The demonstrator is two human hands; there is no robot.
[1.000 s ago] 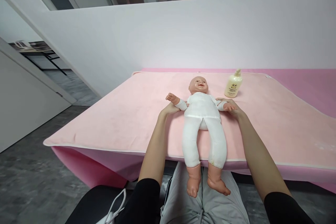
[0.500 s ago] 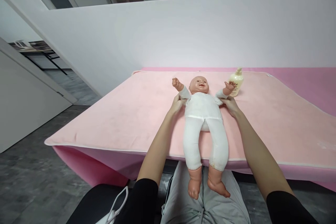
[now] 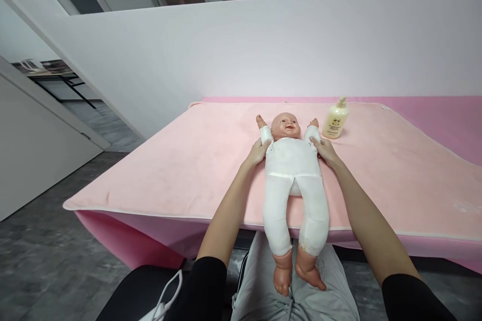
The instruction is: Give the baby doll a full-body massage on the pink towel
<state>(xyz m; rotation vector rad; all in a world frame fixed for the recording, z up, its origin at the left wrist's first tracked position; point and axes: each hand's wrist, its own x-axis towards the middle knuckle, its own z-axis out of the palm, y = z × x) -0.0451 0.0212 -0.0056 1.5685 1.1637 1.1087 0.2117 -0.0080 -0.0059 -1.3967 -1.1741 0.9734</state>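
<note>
A baby doll [image 3: 292, 158] with a white cloth body lies face up, its feet hanging past the front edge of the pink-covered table. Both its arms point up beside the head. My left hand [image 3: 259, 151] is closed around the upper arm on the left of the picture, thumb on the white cloth. On the other side my right hand [image 3: 325, 150] grips the other upper arm near the shoulder. The undersides of the fingers are partly hidden by the doll. Just beyond my right hand stands a pale yellow pump bottle [image 3: 335, 120], upright.
A light pink blanket [image 3: 181, 170] covers the table over a darker pink cloth [image 3: 452, 133]. Behind it rises a white wall [image 3: 263, 50]. My lap is below the front edge, and a white cable [image 3: 169, 291] lies at lower left.
The doll's arms have swung upward and inward, closer to its head. Its body has shifted slightly toward me. The bottle's label now shows, clear of the doll's hand.
</note>
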